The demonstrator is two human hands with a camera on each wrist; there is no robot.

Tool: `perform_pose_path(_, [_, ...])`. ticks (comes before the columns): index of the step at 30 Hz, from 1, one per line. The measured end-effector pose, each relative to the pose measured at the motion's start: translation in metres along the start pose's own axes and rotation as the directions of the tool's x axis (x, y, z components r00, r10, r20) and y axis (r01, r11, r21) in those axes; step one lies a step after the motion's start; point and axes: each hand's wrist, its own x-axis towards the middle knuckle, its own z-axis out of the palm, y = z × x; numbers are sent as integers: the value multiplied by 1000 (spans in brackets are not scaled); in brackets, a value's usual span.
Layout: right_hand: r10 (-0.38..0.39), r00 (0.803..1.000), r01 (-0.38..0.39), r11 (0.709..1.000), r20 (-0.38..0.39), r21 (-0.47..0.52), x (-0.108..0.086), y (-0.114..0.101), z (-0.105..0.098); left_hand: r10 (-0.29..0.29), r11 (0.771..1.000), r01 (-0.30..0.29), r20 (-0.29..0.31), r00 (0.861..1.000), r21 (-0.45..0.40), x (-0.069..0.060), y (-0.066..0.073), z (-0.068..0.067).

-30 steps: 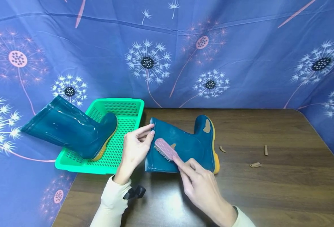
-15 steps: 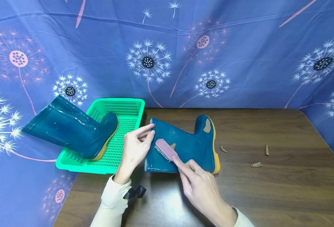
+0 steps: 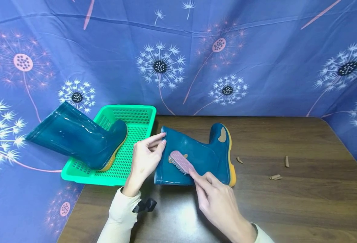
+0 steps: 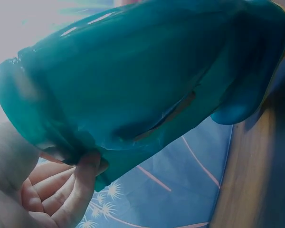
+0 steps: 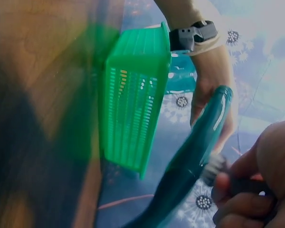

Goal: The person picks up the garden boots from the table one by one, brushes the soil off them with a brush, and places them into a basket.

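Note:
A teal rain boot point(image 3: 201, 157) with a yellow sole lies on its side on the table, tan patches on its toe end and shaft. My left hand point(image 3: 146, 158) pinches the boot's top edge between thumb and fingers; the left wrist view shows the thumb point(image 4: 88, 168) on the rim. My right hand point(image 3: 216, 199) grips a pink brush point(image 3: 181, 162), whose bristles lie against the shaft beside the tan marks. In the right wrist view the bristles point(image 5: 213, 168) meet the boot point(image 5: 194, 147), and fingers curl round the brush handle.
A green basket point(image 3: 108, 181) at the left holds a second teal boot point(image 3: 78, 136), its shaft leaning out over the rim. Several small tan scraps point(image 3: 275, 177) lie on the wooden table point(image 3: 312, 202) to the right. A blue patterned cloth point(image 3: 178, 33) hangs behind.
The brush has shifted slightly right and down along the shaft, and a tan mark now shows beside its head. My left hand keeps its hold on the boot's edge.

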Motion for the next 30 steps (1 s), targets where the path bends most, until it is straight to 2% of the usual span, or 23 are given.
perform_pose_path(3, [48,999,-49,999,-23,-17,1,0,-1,-9,1000,9,-1,1000,0,0,0,-1])
perform_pose_path(9, [-12,999,10,999,38,53,1,1,1,-1,1000,1,-11,1000,-8,0,1,-2])
perform_pose_path(12, [17,999,-17,1000,39,1,0,3,1,5,1000,-5,-4,1000,-1,0,1,-1])
perform_pose_path(16, [48,999,-48,998,-2,-43,-2,4,-1,12,1000,-12,-1,1000,-1,0,1,-1])
perform_pose_path(22, [-70,998,70,997,4,18,-2,4,-2,18,1000,-18,-3,1000,-6,-1,3,1])
perform_pose_path(27, [4,1000,-6,996,-14,-91,-2,5,-3,11,1000,-11,8,1000,1,-1,1,1])
perform_pose_path(30, [9,999,-12,996,-34,-87,-1,6,-3,11,1000,-11,6,1000,-3,0,0,1])
